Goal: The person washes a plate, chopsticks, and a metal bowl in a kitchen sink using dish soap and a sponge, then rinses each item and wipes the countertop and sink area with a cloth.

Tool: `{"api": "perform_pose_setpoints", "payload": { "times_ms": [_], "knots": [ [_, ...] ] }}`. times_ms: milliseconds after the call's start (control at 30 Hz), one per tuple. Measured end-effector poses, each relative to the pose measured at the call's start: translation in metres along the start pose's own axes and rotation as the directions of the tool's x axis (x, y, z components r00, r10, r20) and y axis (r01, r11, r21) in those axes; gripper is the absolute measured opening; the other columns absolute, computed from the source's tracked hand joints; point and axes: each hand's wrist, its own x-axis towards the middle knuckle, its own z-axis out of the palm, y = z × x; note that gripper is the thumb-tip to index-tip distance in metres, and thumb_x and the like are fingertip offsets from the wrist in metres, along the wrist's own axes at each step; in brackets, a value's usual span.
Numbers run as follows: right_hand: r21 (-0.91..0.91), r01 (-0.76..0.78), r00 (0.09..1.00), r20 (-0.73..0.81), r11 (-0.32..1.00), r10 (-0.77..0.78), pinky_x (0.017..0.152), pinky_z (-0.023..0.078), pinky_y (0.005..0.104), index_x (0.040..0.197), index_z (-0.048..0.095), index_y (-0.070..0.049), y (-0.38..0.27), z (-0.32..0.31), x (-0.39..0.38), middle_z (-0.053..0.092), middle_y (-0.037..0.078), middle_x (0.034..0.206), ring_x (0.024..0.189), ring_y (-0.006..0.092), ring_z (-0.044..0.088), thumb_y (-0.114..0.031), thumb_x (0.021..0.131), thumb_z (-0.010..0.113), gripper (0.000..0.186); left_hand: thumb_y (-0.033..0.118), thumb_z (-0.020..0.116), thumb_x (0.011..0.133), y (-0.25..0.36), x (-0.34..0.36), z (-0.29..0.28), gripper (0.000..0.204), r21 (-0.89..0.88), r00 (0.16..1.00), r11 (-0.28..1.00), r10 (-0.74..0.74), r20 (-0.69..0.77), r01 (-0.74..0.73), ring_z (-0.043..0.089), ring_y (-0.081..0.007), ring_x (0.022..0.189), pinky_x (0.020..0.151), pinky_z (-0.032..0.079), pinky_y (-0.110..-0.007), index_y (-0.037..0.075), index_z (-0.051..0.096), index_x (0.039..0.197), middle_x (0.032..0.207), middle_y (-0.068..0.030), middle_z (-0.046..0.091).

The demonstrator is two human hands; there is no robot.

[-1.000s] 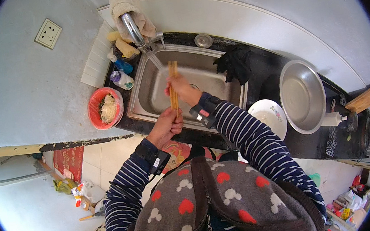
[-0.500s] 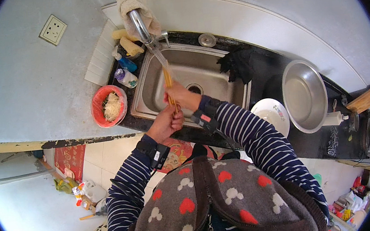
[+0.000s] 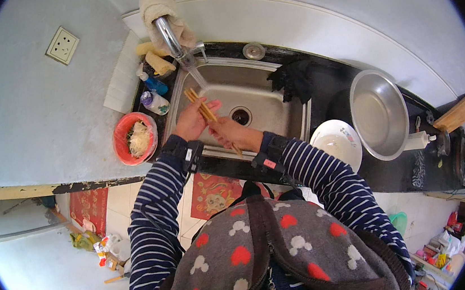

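Note:
A bundle of wooden chopsticks (image 3: 206,112) slants over the near left part of the steel sink (image 3: 290,125). My left hand (image 3: 189,122) holds the bundle near its upper end, some fingers partly stretched out. Lower down, my right hand (image 3: 232,132) is closed round the same chopsticks, and their other ends poke out below it. Beyond my hands, water runs from the chrome faucet (image 3: 169,36) into the sink, behind the chopsticks' upper tips. A beige cloth (image 3: 157,7) is wrapped over the faucet.
Left of the sink are a red-lined bin (image 3: 121,146) with food scraps, a white bottle (image 3: 155,103) and a blue pump bottle (image 3: 155,85). On the right lie a black cloth (image 3: 292,79), a white bowl (image 3: 334,140) and a big steel basin (image 3: 379,112).
The chopsticks have tilted from nearly upright to a slant and come nearer me. My left hand has moved up to their upper part, my right hand down to the lower part.

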Motion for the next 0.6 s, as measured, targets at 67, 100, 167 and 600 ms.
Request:
{"api": "perform_pose_setpoints", "payload": {
  "times_ms": [67,100,167,600],
  "knots": [
    [0.117,-0.051,0.995,0.096,0.992,0.039,0.04,0.024,0.0248,0.086,0.051,-0.009,0.01,0.007,-0.01,0.036,-0.005,0.063,0.048,0.0073,0.031,-0.039,0.108,0.045,0.038,0.02,0.04,0.109,0.008,0.024,-0.009,0.022,-0.126,0.999,0.991,-0.04,-0.018,0.037,0.065,-0.028,0.105,0.09,0.055,-0.041,0.004,0.052,0.118,0.114,-0.0158,0.065],
    [0.148,-0.051,0.994,0.103,0.988,0.036,0.04,0.023,0.0249,0.084,0.049,-0.009,0.014,0.008,-0.014,0.034,-0.005,0.063,0.047,0.0071,0.029,-0.038,0.108,0.045,0.038,0.019,0.039,0.109,0.013,0.032,-0.013,0.021,-0.149,0.998,0.987,-0.058,-0.027,0.054,0.065,-0.0282,0.102,0.089,0.055,-0.042,0.004,0.052,0.116,0.11,-0.0153,0.064],
    [0.136,-0.061,0.994,0.094,0.989,0.048,0.039,0.026,0.0256,0.087,0.049,-0.009,0.017,0.007,-0.017,0.037,-0.003,0.063,0.045,0.0085,0.032,-0.041,0.108,0.044,0.039,0.019,0.04,0.109,0.013,0.037,-0.01,0.018,-0.16,0.994,0.987,0.009,-0.108,-0.026,0.065,-0.0275,0.097,0.084,0.056,-0.041,0.006,0.052,0.11,0.097,-0.0114,0.062],
    [0.251,0.027,0.997,0.058,0.968,-0.043,0.041,0.027,0.0227,0.091,0.051,-0.012,0.005,-0.002,-0.014,0.039,-0.007,0.066,0.049,0.0062,0.033,-0.037,0.108,0.048,0.031,0.018,0.042,0.109,0.002,0.03,0.008,0.017,-0.067,0.992,0.996,-0.05,0.119,0.058,0.064,-0.0223,0.085,0.084,0.058,-0.039,0.005,0.052,0.108,0.089,-0.0089,0.061]
  ]
}}
